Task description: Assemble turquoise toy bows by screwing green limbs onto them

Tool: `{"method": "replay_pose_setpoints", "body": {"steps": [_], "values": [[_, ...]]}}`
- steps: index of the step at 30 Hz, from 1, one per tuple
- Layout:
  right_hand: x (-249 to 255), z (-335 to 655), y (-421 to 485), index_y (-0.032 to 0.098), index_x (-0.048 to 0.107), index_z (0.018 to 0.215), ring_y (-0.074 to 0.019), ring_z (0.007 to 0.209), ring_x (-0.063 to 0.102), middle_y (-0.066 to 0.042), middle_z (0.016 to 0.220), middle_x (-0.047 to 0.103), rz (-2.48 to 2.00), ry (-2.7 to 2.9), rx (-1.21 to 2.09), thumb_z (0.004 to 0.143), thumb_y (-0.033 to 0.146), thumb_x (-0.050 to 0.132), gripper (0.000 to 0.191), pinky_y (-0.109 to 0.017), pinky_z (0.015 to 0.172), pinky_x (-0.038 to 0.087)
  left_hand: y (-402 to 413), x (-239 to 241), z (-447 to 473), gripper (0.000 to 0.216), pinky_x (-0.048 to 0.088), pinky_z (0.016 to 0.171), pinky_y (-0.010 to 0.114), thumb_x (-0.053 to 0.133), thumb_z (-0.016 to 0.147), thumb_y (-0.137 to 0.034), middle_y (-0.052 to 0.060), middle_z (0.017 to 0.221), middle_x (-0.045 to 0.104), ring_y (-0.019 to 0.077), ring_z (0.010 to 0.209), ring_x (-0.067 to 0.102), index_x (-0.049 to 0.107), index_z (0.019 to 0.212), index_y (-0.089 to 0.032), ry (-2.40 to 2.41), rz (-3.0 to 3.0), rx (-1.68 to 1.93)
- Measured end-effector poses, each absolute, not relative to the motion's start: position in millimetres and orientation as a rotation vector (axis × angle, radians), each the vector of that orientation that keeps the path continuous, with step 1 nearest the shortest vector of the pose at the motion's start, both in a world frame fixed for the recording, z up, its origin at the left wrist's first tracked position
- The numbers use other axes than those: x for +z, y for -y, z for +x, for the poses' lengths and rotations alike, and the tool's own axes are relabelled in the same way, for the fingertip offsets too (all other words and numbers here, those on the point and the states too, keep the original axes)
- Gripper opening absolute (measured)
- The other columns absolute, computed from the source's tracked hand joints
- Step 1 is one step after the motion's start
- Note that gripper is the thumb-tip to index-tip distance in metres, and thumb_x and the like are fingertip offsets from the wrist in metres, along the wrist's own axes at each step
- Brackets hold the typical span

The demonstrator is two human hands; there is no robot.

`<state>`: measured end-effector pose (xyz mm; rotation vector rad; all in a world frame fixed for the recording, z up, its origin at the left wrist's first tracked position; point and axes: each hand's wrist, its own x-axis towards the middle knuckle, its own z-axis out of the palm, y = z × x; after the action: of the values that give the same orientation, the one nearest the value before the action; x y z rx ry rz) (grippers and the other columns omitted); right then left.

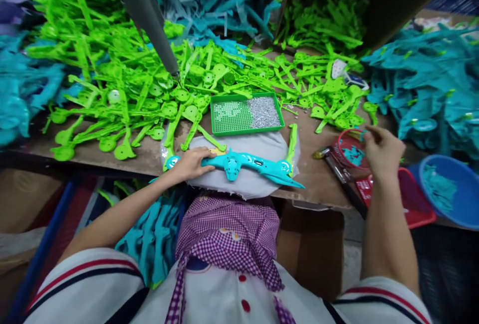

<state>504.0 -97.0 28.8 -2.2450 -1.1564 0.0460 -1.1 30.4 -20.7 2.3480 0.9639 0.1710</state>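
A turquoise plastic toy body point(249, 160) with wing-like ends lies across a white cloth pad point(258, 142). Light green plastic arms point(293, 139) stand up from both of its ends. My left hand point(195, 162) grips the body's left wing, thumb and fingers on it. Off to the right, my right hand point(384, 148) is raised over a small red basket point(339, 150) that contains small turquoise plastic pieces point(353, 156). Its thumb and fingertips are pinched together on a small turquoise piece point(362, 135), partly hidden by the fingers.
A green tray point(245, 129) of small metal screws sits beyond the pad. Green arms point(149, 89) are heaped behind it, below a grey hanging tool point(149, 15). A hammer point(342, 177), red tray point(415, 204) and blue bowl point(464, 199) stand right. Turquoise bodies point(430, 75) are piled far right.
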Motion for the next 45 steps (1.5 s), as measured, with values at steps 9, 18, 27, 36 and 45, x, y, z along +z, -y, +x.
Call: {"method": "replay_pose_setpoints", "body": {"steps": [9,18,27,36,45], "values": [[13.3,336.6,41.9,0.025,0.071,0.094,-0.0251,0.106,0.066,-0.006,0.101,0.071,-1.308,1.944,1.136,0.094,0.048,0.059,0.026,-0.048,0.098,0.051,-29.9,-22.5,-0.7,0.03,0.052,0.096,0.044,0.075,0.082,-0.032,0.01,0.114,0.072,0.0277,0.109,0.066,0.069,0.109,-0.019,-0.945,2.367,0.189],[2.6,337.6,18.5,0.021,0.07,0.095,-0.0206,0.095,0.062,-0.007,0.1,0.067,-1.187,2.221,1.288,0.096,0.045,0.057,0.027,-0.039,0.09,0.048,-31.8,-29.9,-1.8,0.031,0.053,0.092,0.042,0.078,0.081,-0.03,0.009,0.111,0.072,0.0269,0.105,0.067,0.069,0.108,-0.018,-0.923,2.391,0.225],[9.6,334.5,-0.4,0.02,0.067,0.095,-0.0186,0.089,0.06,-0.007,0.096,0.062,-1.082,2.465,1.321,0.098,0.044,0.051,0.029,-0.035,0.084,0.046,-31.3,-29.3,-2.2,0.032,0.052,0.092,0.041,0.079,0.08,-0.029,0.009,0.112,0.072,0.0263,0.105,0.067,0.069,0.109,-0.018,-0.919,2.38,0.238],[2.0,335.1,12.1,0.022,0.053,0.105,-0.0212,0.095,0.058,-0.007,0.106,0.057,-1.345,2.271,1.336,0.089,0.048,0.062,0.032,-0.04,0.087,0.05,-29.7,-23.5,0.6,0.034,0.052,0.094,0.042,0.078,0.081,-0.029,0.012,0.113,0.072,0.0276,0.107,0.067,0.069,0.111,-0.015,-0.938,2.384,0.183],[-1.4,327.3,-22.0,0.023,0.054,0.095,-0.0176,0.077,0.054,-0.002,0.085,0.058,-1.518,2.256,1.729,0.072,0.04,0.075,0.036,-0.033,0.068,0.045,-29.4,-21.2,2.8,0.032,0.051,0.097,0.043,0.078,0.08,-0.029,0.01,0.113,0.072,0.0275,0.109,0.066,0.07,0.11,-0.017,-0.948,2.356,0.18]]}}
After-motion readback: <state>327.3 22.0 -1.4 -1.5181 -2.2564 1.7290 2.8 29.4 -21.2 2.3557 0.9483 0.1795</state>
